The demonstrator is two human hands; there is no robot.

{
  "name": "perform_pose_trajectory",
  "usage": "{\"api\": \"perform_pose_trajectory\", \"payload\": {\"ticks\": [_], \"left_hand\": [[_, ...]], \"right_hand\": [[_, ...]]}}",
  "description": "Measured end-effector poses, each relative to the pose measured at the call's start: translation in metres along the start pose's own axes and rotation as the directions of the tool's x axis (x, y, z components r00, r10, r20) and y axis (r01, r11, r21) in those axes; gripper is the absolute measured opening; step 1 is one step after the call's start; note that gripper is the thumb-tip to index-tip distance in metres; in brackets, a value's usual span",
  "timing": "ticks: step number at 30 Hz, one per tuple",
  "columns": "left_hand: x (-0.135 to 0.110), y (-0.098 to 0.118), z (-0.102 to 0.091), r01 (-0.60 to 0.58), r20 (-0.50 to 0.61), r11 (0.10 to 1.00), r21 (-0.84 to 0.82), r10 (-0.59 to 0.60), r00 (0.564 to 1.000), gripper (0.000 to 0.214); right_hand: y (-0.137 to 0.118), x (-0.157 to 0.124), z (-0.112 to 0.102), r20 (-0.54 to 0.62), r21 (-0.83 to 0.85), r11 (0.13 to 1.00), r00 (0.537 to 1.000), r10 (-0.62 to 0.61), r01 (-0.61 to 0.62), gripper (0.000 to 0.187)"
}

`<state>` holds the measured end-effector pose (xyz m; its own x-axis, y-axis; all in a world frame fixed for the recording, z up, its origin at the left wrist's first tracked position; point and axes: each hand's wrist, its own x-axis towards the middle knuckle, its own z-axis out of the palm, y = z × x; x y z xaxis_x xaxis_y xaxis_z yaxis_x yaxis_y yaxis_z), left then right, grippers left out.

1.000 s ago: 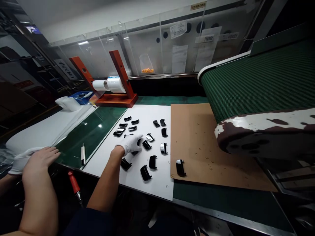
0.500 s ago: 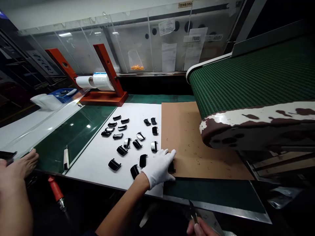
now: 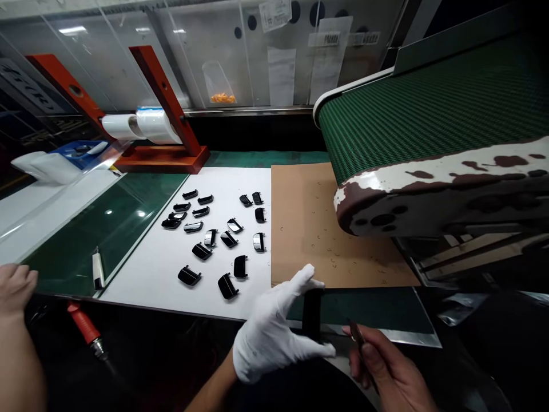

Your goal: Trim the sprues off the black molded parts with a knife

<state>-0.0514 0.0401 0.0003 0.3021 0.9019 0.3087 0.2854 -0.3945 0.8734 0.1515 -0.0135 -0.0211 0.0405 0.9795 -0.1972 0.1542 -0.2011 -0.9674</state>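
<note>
My left hand (image 3: 274, 329), in a white glove, is closed on a black plastic part (image 3: 311, 315), gripped between fingers and thumb over the table's front edge. Bare, my right hand (image 3: 390, 366) pinches a small knife (image 3: 360, 343), its dark blade pointing up, just right of the part. Glossy black parts (image 3: 227, 286) with small pins lie spread on a white sheet (image 3: 141, 280). Beside it is a brown cardboard sheet (image 3: 300, 223) dotted with small curled shavings.
A green conveyor (image 3: 412, 137) overhangs the right side. An orange stand (image 3: 158, 157) holds film rolls at the back left. A cutter (image 3: 98, 269) lies on the green mat (image 3: 77, 240). Another person's hand (image 3: 15, 286) rests at the left edge, near a red-handled tool (image 3: 83, 323).
My left hand has lifted a black part off the sheet and drawn it towards me. My right hand has risen with the knife to meet it. The view has shifted slightly.
</note>
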Motion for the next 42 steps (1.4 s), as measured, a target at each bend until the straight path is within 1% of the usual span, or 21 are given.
{"api": "perform_pose_trajectory", "payload": {"ticks": [3,7,11,13,16,18,20,22,25,29,32,35,39,42], "left_hand": [[0.0,0.01,0.005,-0.047,-0.013,0.999,0.015,0.047,0.999,0.11],[-0.001,0.013,0.009,-0.03,0.012,1.0,-0.006,0.03,0.999,0.111],[-0.004,0.013,0.013,-0.017,0.031,1.0,-0.025,0.018,0.999,0.117],[-0.005,0.014,0.015,-0.028,0.034,0.998,-0.049,0.03,0.999,0.116],[-0.006,0.016,0.019,-0.028,0.032,0.997,-0.069,0.03,0.999,0.11],[-0.006,0.018,0.021,-0.004,0.035,0.997,-0.082,0.007,0.999,0.11],[-0.007,0.019,0.023,0.035,0.041,0.993,-0.11,-0.03,0.999,0.113],[-0.007,0.02,0.026,0.065,0.047,0.986,-0.154,-0.058,0.997,0.113],[-0.008,0.021,0.029,0.079,0.041,0.976,-0.205,-0.072,0.997,0.11],[-0.009,0.022,0.029,0.081,0.035,0.966,-0.244,-0.074,0.997,0.109],[-0.008,0.024,0.029,0.094,0.041,0.959,-0.266,-0.086,0.995,0.105],[-0.007,0.025,0.028,0.096,0.039,0.957,-0.274,-0.088,0.995,0.104],[-0.006,0.026,0.028,0.116,0.052,0.957,-0.265,-0.106,0.993,0.102],[-0.007,0.024,0.028,0.124,0.047,0.962,-0.244,-0.116,0.992,0.103]], "right_hand": [[-0.008,0.003,-0.013,0.1,-0.147,0.981,0.989,-0.109,0.123,0.034],[-0.019,0.005,-0.026,0.09,-0.314,0.929,0.98,-0.177,0.197,0.034],[-0.034,0.008,-0.031,0.19,-0.357,0.876,0.943,-0.273,0.326,0.029],[-0.045,0.01,-0.031,0.252,-0.377,0.853,0.926,-0.282,0.362,0.028],[-0.061,0.011,-0.029,0.359,-0.441,0.793,0.892,-0.274,0.421,0.032],[-0.066,0.011,-0.026,0.407,-0.507,0.714,0.865,-0.295,0.482,0.043],[-0.067,0.012,-0.024,0.421,-0.596,0.615,0.853,-0.308,0.516,0.055],[-0.066,0.014,-0.023,0.42,-0.673,0.536,0.86,-0.29,0.51,0.061],[-0.064,0.017,-0.023,0.42,-0.72,0.484,0.868,-0.265,0.497,0.063],[-0.065,0.019,-0.023,0.422,-0.749,0.421,0.858,-0.294,0.512,0.068],[-0.066,0.019,-0.021,0.443,-0.742,0.403,0.843,-0.305,0.536,0.07],[-0.066,0.02,-0.018,0.443,-0.735,0.392,0.829,-0.342,0.554,0.071],[-0.067,0.021,-0.013,0.404,-0.729,0.375,0.802,-0.439,0.573,0.075],[-0.065,0.021,-0.011,0.381,-0.729,0.37,0.79,-0.48,0.576,0.08]]}}
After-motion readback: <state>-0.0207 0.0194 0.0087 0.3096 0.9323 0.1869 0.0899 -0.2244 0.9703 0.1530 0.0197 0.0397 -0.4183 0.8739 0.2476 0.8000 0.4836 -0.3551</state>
